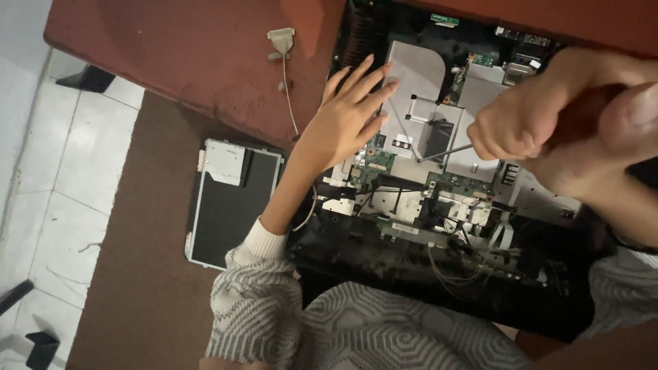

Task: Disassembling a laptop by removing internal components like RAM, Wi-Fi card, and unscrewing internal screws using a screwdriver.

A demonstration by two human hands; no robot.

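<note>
Back cover already off – opened device point(439, 199) lying on the table point(171, 55), boards exposed. Left hand point(349, 116) pressing flat, fingers spread, on its metal shield point(418, 75). Right hand point(541, 116) clenching a screwdriver point(445, 152) – shield not yet off, tip working beside it.

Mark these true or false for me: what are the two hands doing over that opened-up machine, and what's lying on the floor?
1. The left hand lies flat on the opened device. True.
2. The right hand is empty. False: it grips a screwdriver, tip down on the metal shield.
3. A flat panel lies on the floor beside the table. True.
4. The beige cable plug is in the left hand. False: it rests alone on the red table.
</note>
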